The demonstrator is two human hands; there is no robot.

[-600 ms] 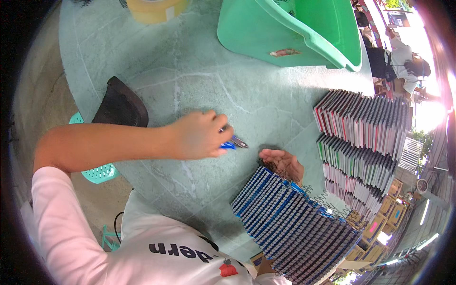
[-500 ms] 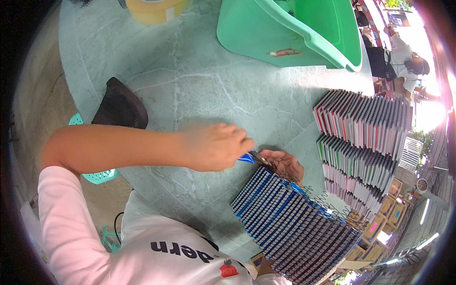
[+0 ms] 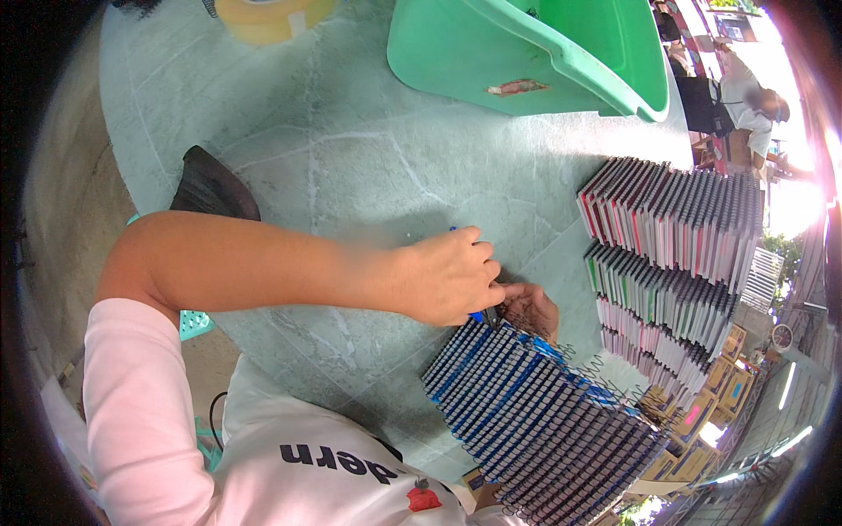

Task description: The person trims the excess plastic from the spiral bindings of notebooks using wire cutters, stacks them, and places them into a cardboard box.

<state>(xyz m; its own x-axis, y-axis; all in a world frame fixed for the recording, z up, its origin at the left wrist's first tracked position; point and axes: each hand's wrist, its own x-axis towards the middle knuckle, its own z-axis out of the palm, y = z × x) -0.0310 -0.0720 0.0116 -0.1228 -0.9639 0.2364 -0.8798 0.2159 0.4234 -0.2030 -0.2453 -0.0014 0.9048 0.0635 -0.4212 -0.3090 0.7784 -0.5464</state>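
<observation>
My left hand (image 3: 456, 276) is closed around blue-handled pliers (image 3: 478, 316). Their dark jaws meet the near corner of a stack of spiral-bound notebooks (image 3: 535, 412), whose bindings face up in rows of dark coils with blue edges. Just beyond that corner, my right hand (image 3: 533, 309) has its fingers curled by the wire ends; the stack hides its forearm, and what the fingers hold is not clear. Loose wire coil ends (image 3: 588, 364) stick out along the far side of the stack.
More spiral notebooks (image 3: 671, 223) stand in rows on the right of the marbled table (image 3: 351, 175). A green bin (image 3: 456, 66) stands at the back, a tape roll (image 3: 272, 19) at the far left. A dark cloth-like object (image 3: 215, 184) lies behind my left forearm. Another person (image 3: 745, 105) is farther off.
My left hand has moved right and slightly down with the pliers, bringing them to the stack's corner, close against my right hand. The right hand's fingers look more curled.
</observation>
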